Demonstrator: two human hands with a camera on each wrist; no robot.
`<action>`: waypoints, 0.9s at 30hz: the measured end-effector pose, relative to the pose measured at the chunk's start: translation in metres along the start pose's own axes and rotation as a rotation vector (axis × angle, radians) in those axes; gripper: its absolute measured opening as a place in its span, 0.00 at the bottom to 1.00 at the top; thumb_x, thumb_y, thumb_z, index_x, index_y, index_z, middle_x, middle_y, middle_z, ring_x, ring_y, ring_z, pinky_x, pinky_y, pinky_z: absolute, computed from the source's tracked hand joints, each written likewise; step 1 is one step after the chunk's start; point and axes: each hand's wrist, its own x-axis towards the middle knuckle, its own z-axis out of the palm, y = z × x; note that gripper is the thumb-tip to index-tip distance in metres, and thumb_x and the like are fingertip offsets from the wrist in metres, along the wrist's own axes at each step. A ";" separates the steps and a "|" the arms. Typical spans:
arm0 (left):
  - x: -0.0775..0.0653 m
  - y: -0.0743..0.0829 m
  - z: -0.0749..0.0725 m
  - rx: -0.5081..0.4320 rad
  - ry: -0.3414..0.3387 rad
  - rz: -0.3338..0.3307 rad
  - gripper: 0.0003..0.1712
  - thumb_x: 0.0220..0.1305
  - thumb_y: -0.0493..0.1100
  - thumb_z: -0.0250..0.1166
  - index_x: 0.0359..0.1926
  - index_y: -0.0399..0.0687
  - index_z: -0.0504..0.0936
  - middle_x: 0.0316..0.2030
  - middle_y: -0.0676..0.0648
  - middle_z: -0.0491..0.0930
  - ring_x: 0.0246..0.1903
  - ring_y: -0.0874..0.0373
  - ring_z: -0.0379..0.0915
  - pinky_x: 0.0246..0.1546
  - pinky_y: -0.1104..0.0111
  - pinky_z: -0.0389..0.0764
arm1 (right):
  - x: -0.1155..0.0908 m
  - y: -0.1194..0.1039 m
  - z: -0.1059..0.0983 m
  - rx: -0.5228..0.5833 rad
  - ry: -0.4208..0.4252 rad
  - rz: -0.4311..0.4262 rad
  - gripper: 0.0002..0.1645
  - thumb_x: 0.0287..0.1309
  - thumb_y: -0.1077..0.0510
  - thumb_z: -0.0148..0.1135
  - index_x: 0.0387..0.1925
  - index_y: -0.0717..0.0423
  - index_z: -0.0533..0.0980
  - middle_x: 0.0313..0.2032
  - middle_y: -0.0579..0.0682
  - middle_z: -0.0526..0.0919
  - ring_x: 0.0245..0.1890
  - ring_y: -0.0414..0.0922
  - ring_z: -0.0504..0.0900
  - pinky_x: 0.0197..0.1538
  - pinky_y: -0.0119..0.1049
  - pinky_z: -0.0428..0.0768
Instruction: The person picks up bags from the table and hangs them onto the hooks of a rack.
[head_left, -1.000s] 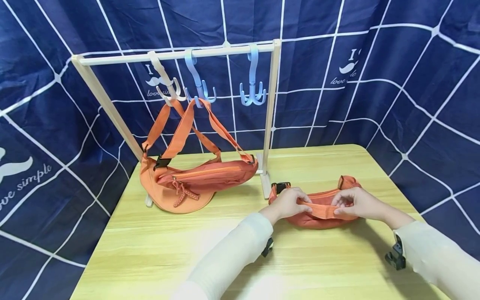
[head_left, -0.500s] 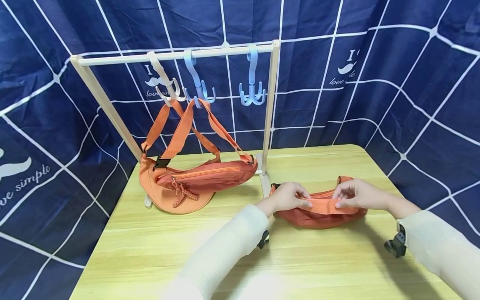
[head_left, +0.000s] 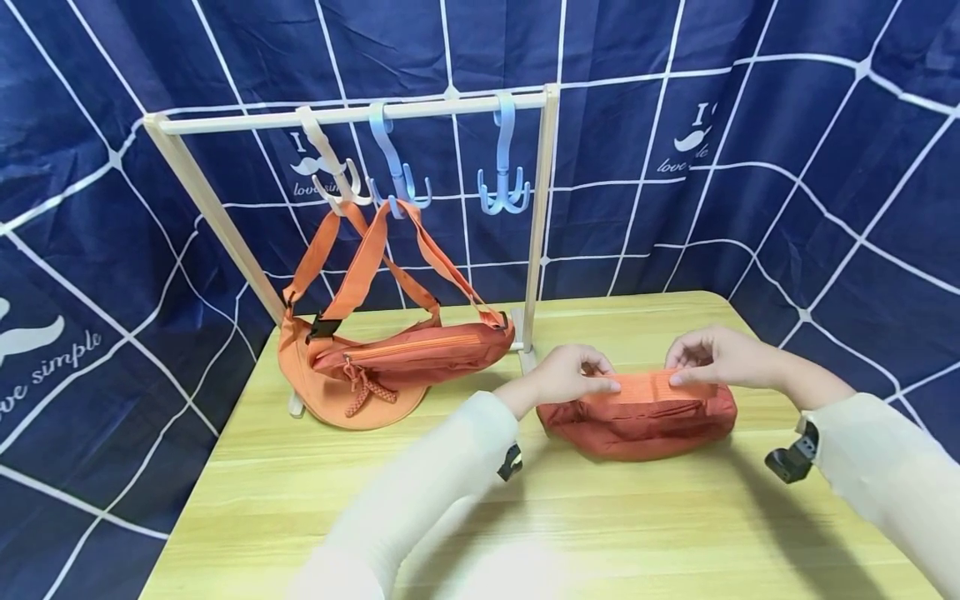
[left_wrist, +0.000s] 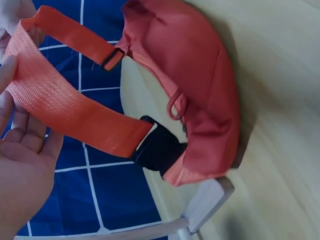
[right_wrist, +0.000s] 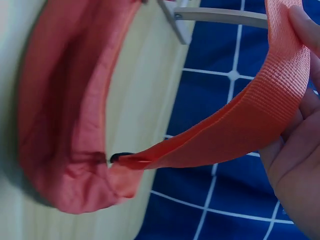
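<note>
A red waist bag (head_left: 637, 429) sits on the right half of the table, its orange strap (head_left: 643, 388) raised above it. My left hand (head_left: 564, 375) pinches the strap near its middle, thumb in front. A short way to the right, my right hand (head_left: 726, 360) pinches the same strap between thumb and fingers. In the left wrist view the strap (left_wrist: 65, 100) runs down from the fingers to a black buckle (left_wrist: 156, 144) at one end of the bag (left_wrist: 200, 75). The right wrist view has the strap (right_wrist: 240, 120) sloping to the bag's other end (right_wrist: 75, 150).
At the left stands a wooden rack (head_left: 225, 122) with a beige hook (head_left: 330, 158) and two blue hooks, the right one (head_left: 504, 158) bare. From the others hang an orange bag (head_left: 375, 412) and a red waist bag (head_left: 427, 354). Blue gridded cloth (head_left: 637, 125) surrounds the table (head_left: 315, 500).
Both hands have lifted the strap up and away toward the back. The bag's body stays at the table, now showing more of its front. The hanging bags have not moved.
</note>
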 end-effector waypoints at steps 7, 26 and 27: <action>-0.005 0.006 -0.016 -0.083 0.053 0.038 0.05 0.60 0.40 0.68 0.32 0.42 0.82 0.22 0.56 0.73 0.23 0.67 0.65 0.28 0.77 0.68 | 0.014 -0.017 -0.013 -0.079 0.023 -0.014 0.11 0.49 0.68 0.69 0.29 0.50 0.78 0.22 0.40 0.77 0.22 0.36 0.74 0.23 0.31 0.71; -0.011 0.034 -0.051 -0.180 0.240 0.084 0.04 0.64 0.39 0.62 0.33 0.43 0.77 0.19 0.53 0.67 0.19 0.63 0.62 0.24 0.73 0.65 | 0.046 -0.062 -0.038 -0.203 0.122 -0.055 0.08 0.54 0.67 0.67 0.32 0.51 0.78 0.20 0.42 0.78 0.17 0.36 0.72 0.22 0.29 0.71; -0.011 0.034 -0.053 -0.182 0.255 0.092 0.04 0.64 0.39 0.63 0.33 0.43 0.77 0.19 0.53 0.67 0.20 0.63 0.62 0.24 0.73 0.65 | 0.048 -0.064 -0.038 -0.200 0.126 -0.061 0.08 0.54 0.68 0.67 0.32 0.52 0.78 0.21 0.43 0.79 0.17 0.37 0.73 0.23 0.28 0.72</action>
